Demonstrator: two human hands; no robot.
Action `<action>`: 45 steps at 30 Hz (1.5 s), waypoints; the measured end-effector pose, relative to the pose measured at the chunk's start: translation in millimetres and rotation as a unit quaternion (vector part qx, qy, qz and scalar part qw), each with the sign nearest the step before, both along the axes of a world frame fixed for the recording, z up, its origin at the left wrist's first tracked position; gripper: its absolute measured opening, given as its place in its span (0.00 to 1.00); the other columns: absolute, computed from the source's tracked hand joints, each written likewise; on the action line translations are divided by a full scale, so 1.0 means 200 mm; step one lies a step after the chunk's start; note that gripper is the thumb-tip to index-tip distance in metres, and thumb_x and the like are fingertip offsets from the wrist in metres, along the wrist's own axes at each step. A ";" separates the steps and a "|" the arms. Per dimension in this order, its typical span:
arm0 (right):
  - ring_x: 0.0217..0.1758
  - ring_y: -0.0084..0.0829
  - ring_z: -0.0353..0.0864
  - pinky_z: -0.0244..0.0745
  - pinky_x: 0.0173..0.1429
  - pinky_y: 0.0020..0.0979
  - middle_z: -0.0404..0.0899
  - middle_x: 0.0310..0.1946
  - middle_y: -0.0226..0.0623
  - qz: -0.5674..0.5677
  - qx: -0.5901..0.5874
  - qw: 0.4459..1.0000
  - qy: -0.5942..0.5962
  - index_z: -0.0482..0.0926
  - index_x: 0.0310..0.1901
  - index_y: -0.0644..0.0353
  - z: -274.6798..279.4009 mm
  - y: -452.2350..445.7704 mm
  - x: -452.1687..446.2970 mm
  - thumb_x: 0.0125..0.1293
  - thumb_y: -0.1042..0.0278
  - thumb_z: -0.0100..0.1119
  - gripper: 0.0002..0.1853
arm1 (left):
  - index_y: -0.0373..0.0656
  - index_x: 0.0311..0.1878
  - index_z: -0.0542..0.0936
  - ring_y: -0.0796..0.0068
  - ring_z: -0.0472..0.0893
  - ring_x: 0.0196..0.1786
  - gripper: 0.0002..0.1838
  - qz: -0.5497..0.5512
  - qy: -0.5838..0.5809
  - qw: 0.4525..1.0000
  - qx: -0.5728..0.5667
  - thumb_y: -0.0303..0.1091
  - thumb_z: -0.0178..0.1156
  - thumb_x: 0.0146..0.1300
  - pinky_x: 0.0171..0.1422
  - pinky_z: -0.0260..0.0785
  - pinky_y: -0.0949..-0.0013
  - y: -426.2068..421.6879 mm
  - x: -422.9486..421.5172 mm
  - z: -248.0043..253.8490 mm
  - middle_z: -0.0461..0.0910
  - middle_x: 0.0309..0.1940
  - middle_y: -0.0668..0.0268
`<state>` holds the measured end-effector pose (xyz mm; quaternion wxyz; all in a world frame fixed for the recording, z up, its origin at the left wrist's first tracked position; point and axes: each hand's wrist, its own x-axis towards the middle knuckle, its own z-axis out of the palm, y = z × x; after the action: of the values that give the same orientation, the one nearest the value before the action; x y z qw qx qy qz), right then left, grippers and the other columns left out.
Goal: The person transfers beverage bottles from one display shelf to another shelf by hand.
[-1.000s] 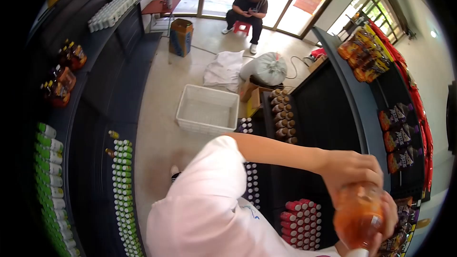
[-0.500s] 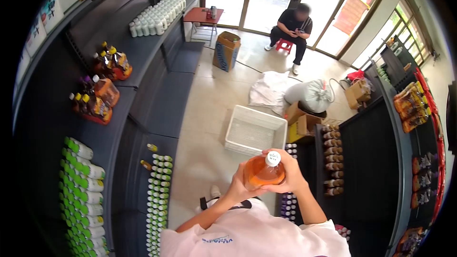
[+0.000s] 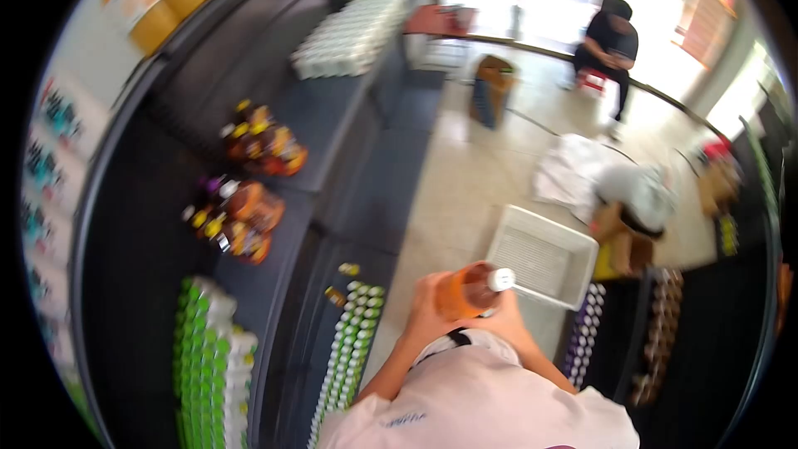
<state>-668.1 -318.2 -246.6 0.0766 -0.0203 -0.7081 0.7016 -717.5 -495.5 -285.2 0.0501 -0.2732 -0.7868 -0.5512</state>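
A large bottle of orange-brown drink [image 3: 467,291] with a white cap is held in front of my body, its cap tilted towards the right. My left hand [image 3: 422,303] wraps round the bottle's left side. On its lower right side, my right hand [image 3: 503,318] is closed against it, the fingers partly hidden and blurred. Just beyond the bottle, a white plastic crate [image 3: 540,254] stands on the floor with nothing visible inside.
At left, dark shelves [image 3: 332,129] carry amber drink bottles [image 3: 262,145], white bottles [image 3: 353,33] and green-capped bottles [image 3: 208,357]. Purple bottles [image 3: 584,328] line the right. A person [image 3: 611,46] sits on a red stool near the glass doors. A cardboard box [image 3: 492,91] stands on the floor.
The view has swung left, so the shelves and crate appear further right. The bottle has tipped from nearly upright to leaning right, still between both hands.
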 end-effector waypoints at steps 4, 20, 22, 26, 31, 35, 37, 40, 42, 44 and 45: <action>0.59 0.36 0.85 0.80 0.63 0.39 0.83 0.56 0.43 0.017 -0.044 0.999 -0.001 0.73 0.64 0.66 -0.03 0.10 -0.39 0.37 0.62 0.89 0.50 | 0.43 0.67 0.69 0.46 0.73 0.63 0.49 0.014 -0.012 1.000 -0.008 0.40 0.84 0.41 0.68 0.66 0.51 0.11 -0.34 0.12 0.74 0.60 0.55; 0.61 0.33 0.82 0.78 0.65 0.38 0.80 0.57 0.39 0.147 0.015 0.989 0.021 0.71 0.66 0.62 -0.14 -0.08 -1.82 0.38 0.62 0.89 0.51 | 0.45 0.70 0.66 0.48 0.75 0.65 0.49 0.192 -0.007 0.981 0.006 0.28 0.81 0.43 0.69 0.69 0.53 -0.05 -1.48 0.05 0.72 0.63 0.52; 0.62 0.31 0.81 0.79 0.65 0.36 0.79 0.58 0.38 0.179 -0.037 0.982 0.038 0.70 0.66 0.63 -0.12 -0.17 -2.05 0.38 0.64 0.89 0.50 | 0.45 0.71 0.66 0.47 0.75 0.63 0.50 0.231 0.011 0.973 0.004 0.27 0.81 0.42 0.68 0.69 0.53 -0.12 -1.64 0.11 0.71 0.63 0.51; 0.60 0.31 0.82 0.80 0.63 0.35 0.80 0.56 0.39 0.196 -0.021 0.978 0.072 0.69 0.66 0.64 -0.07 -0.35 -2.43 0.42 0.65 0.88 0.49 | 0.43 0.60 0.70 0.45 0.75 0.57 0.38 0.413 0.098 0.905 -0.017 0.28 0.80 0.45 0.62 0.70 0.51 -0.17 -1.89 0.04 0.70 0.57 0.49; 0.57 0.32 0.84 0.80 0.62 0.34 0.83 0.54 0.42 0.274 0.012 0.957 0.095 0.69 0.63 0.66 -0.05 -0.62 -2.87 0.41 0.60 0.89 0.48 | 0.40 0.48 0.69 0.53 0.79 0.41 0.19 0.496 0.029 0.868 -0.008 0.27 0.70 0.61 0.45 0.73 0.51 -0.23 -2.08 -0.03 0.76 0.42 0.57; 0.55 0.36 0.86 0.81 0.59 0.35 0.84 0.53 0.46 0.295 0.086 0.944 0.120 0.69 0.65 0.69 -0.08 -0.89 -3.14 0.41 0.55 0.89 0.52 | 0.39 0.51 0.69 0.57 0.83 0.42 0.16 0.481 -0.090 0.856 0.169 0.29 0.65 0.68 0.42 0.76 0.57 -0.26 -2.23 -0.12 0.78 0.42 0.57; 0.55 0.38 0.87 0.82 0.59 0.36 0.84 0.53 0.47 0.325 0.123 0.930 0.119 0.69 0.66 0.68 -0.01 -1.01 -3.21 0.40 0.54 0.89 0.53 | 0.39 0.63 0.67 0.58 0.85 0.45 0.22 0.524 -0.110 0.838 0.105 0.31 0.62 0.71 0.48 0.78 0.58 -0.26 -2.32 -0.18 0.72 0.60 0.50; 0.55 0.40 0.87 0.82 0.59 0.37 0.85 0.54 0.48 0.363 0.143 0.912 0.124 0.69 0.66 0.67 -0.05 -1.17 -3.31 0.39 0.53 0.89 0.54 | 0.38 0.72 0.62 0.56 0.85 0.47 0.29 0.589 -0.149 0.785 0.117 0.33 0.60 0.72 0.51 0.77 0.57 -0.26 -2.43 -0.12 0.71 0.61 0.47; 0.54 0.40 0.88 0.82 0.58 0.37 0.85 0.53 0.48 0.385 0.146 0.899 0.151 0.69 0.66 0.67 -0.03 -1.26 -3.35 0.40 0.53 0.88 0.53 | 0.35 0.76 0.58 0.62 0.85 0.42 0.32 0.620 -0.153 0.762 0.109 0.32 0.58 0.74 0.47 0.77 0.63 -0.30 -2.52 -0.10 0.69 0.64 0.47; 0.55 0.42 0.88 0.82 0.58 0.38 0.85 0.53 0.48 0.407 0.124 0.893 0.147 0.69 0.67 0.67 -0.04 -1.35 -3.34 0.40 0.53 0.88 0.53 | 0.34 0.77 0.57 0.61 0.85 0.42 0.34 0.641 -0.157 0.742 0.119 0.31 0.57 0.73 0.49 0.76 0.62 -0.37 -2.59 -0.16 0.69 0.65 0.46; 0.55 0.43 0.87 0.82 0.59 0.39 0.84 0.54 0.49 0.411 0.114 0.894 0.140 0.69 0.67 0.67 -0.06 -1.38 -3.35 0.41 0.53 0.87 0.53 | 0.34 0.78 0.55 0.60 0.84 0.43 0.35 0.643 -0.166 0.735 0.135 0.30 0.56 0.72 0.50 0.76 0.62 -0.39 -2.61 -0.19 0.69 0.66 0.46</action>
<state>-1337.5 -593.8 -257.8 -0.1187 0.3798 -0.7106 0.5802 -1240.3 -573.3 -323.8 0.2973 0.4039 -0.6880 -0.5245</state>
